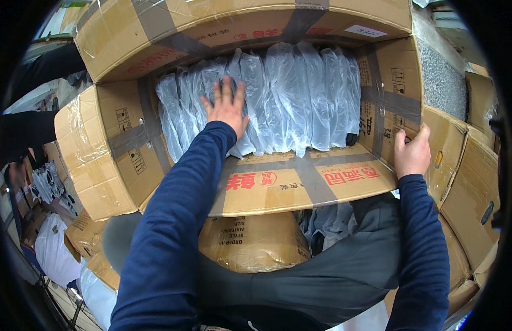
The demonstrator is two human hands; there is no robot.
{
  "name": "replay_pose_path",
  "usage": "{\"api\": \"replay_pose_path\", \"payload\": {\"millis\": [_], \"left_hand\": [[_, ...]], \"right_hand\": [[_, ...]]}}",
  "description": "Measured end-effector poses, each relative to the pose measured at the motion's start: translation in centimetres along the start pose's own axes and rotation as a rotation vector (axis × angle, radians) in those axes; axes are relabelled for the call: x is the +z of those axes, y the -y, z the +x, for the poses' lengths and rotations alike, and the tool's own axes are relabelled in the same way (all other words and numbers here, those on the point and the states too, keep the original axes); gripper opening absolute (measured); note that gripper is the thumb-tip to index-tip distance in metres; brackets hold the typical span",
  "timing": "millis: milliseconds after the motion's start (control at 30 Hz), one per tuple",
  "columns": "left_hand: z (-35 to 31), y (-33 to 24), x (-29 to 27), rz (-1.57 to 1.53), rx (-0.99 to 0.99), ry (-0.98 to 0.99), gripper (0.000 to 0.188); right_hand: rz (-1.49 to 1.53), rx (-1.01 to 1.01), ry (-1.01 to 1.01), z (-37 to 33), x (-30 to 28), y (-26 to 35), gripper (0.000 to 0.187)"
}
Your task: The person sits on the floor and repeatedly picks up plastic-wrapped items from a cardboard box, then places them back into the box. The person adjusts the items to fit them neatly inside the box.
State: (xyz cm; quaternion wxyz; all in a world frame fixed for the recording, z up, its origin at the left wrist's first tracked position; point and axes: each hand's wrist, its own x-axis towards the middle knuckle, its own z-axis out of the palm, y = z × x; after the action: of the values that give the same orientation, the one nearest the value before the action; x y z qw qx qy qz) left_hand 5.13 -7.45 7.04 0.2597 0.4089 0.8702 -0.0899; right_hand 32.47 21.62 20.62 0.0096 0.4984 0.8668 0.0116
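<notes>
A large open cardboard box (256, 203) with grey tape on its flaps lies in front of me. Inside it a row of several items in clear plastic bags (286, 96) stands packed side by side; the wrapping blurs what they are, though something dark shows at the right end. Fingers spread, my left hand (228, 110) rests palm down on the bags left of the middle and holds nothing. At the box's right side, my right hand (413, 153) grips the edge of the flap between thumb and fingers.
Below the box, by my legs, stands a taped brown carton (253, 240), with grey plastic-wrapped items (330, 220) beside it. More cardboard boxes (470, 182) crowd the right. White bags (52, 248) lie at the far left, where another person's dark sleeve (33, 132) reaches in.
</notes>
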Motion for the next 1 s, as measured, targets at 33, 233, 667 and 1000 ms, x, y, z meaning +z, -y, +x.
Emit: {"api": "replay_pose_path", "payload": {"millis": [33,233,667,1000], "left_hand": [[-0.2,-0.1,-0.1,0.080,0.123,0.039,0.084],[-0.1,-1.7,-0.4,0.319,0.477,0.050,0.061],[0.7,-5.4,-4.4,0.424,0.539,0.207,0.056],[-0.2,-3.7,-0.9,0.277,0.447,0.186,0.073]], "right_hand": [[0.003,-0.007,0.004,0.0,-0.1,0.0,0.048],[0.016,-0.021,-0.003,-0.1,-0.1,0.0,0.048],[0.078,0.047,0.040,0.0,-0.4,0.0,0.050],[-0.247,-0.136,-0.057,0.1,-2.3,2.6,0.075]]}}
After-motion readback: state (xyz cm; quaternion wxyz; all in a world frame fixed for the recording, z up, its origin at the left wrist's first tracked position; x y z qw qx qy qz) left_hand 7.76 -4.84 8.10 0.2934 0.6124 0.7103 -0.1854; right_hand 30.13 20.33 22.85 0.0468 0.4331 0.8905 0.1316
